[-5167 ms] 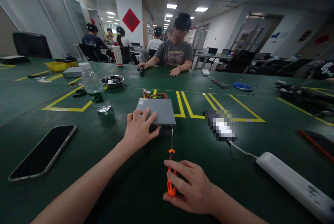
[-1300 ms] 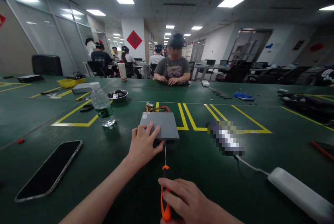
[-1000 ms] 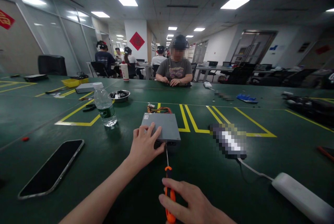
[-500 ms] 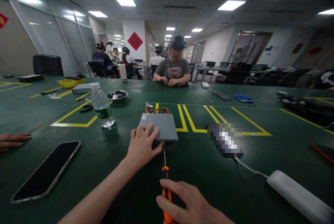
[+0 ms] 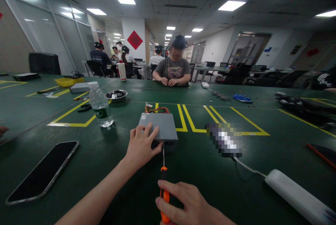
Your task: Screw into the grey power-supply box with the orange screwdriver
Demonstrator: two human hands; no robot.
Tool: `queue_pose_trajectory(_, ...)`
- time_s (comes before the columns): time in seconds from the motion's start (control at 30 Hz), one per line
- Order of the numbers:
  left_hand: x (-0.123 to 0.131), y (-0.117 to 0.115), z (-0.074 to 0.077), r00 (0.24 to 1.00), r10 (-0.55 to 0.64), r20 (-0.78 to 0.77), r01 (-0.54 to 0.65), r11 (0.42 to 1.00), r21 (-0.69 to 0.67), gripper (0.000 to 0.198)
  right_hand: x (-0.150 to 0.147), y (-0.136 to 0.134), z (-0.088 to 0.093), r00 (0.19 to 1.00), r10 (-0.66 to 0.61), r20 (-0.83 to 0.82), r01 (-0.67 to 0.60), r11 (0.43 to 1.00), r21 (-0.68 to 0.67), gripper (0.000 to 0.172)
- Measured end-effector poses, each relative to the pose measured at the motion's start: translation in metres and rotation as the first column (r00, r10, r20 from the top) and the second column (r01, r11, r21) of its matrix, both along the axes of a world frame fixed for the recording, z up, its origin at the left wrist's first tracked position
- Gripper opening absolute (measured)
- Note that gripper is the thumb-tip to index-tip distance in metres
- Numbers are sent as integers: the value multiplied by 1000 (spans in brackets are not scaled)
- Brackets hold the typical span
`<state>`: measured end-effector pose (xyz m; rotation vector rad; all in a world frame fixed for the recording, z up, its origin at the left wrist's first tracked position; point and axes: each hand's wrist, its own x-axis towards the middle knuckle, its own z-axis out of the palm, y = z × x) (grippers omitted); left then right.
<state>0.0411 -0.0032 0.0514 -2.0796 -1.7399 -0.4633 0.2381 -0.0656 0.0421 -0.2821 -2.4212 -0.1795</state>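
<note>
A grey metal computer power supply (image 5: 167, 124) lies on the green table in front of me, its bundle of coloured wires (image 5: 159, 110) at the far side. My left hand (image 5: 143, 143) holds it, fingers spread over the top and thumb at the near edge. In my right hand (image 5: 185, 197) is a screwdriver (image 5: 163, 171) with an orange and black handle, gripped between thumb and fingers. Its shaft points away from me, and the tip meets the near face of the power supply beside my left thumb. The exact spot under the tip is too small to make out.
Left of the power supply stand a water bottle (image 5: 101, 107) and a metal bowl (image 5: 116, 95) with dark parts. A phone (image 5: 43, 170) lies near left; a white power strip (image 5: 296, 193) with a cable lies right. Another person (image 5: 172, 67) sits across the table.
The screwdriver handle has turned a little in my right hand, its tip staying at the power supply. My left hand keeps its place. At the far left, another person's hand has drawn back.
</note>
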Motion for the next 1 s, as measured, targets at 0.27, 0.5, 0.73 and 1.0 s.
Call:
queue_pose_trajectory(0.27, 1, -1, 2, 1000, 7, 3, -7, 1000, -16, 48, 2, 0, -7, 1000, 1, -25, -4, 994, -109, 36)
queue_pose_trajectory(0.5, 1, -2, 3, 1000, 7, 13, -7, 1000, -21, 49, 2, 1, -7, 998, 12, -60, -12, 1000, -1, 27)
queue_pose_trajectory(0.73, 0, -1, 2, 1000, 6, 16, -6, 1000, -19, 50, 5, 0, -3, 1000, -5, 2, 5, 994, -110, 34)
queue_pose_trajectory(1.0, 0, -2, 2, 1000, 1, 24, 0, 1000, -12, 49, 4, 2, -11, 999, 14, -41, -16, 999, -45, 29)
